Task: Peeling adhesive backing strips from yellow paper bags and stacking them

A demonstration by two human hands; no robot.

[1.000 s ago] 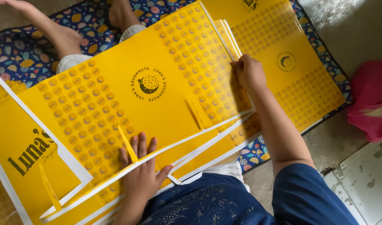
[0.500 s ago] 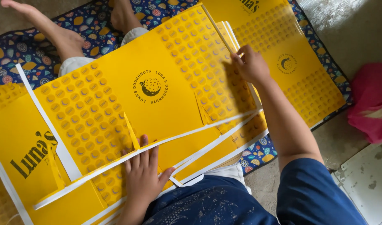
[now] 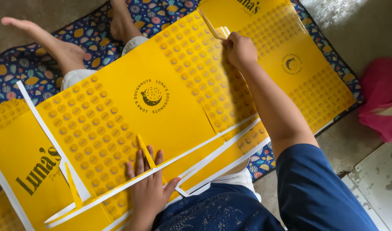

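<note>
the yellow card sheet [image 3: 170, 111] looks light, thin and bendy; left hand [image 3: 149, 188] presses flat with fingers spread, right hand [image 3: 239, 49] fingers pinch its far edge.

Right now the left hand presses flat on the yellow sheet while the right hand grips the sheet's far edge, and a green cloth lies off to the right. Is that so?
Not quite: the cloth is pink, not green, as the head view shows. The rest holds: the left hand lies flat on the yellow sheet and the right hand grips its far edge.
</note>
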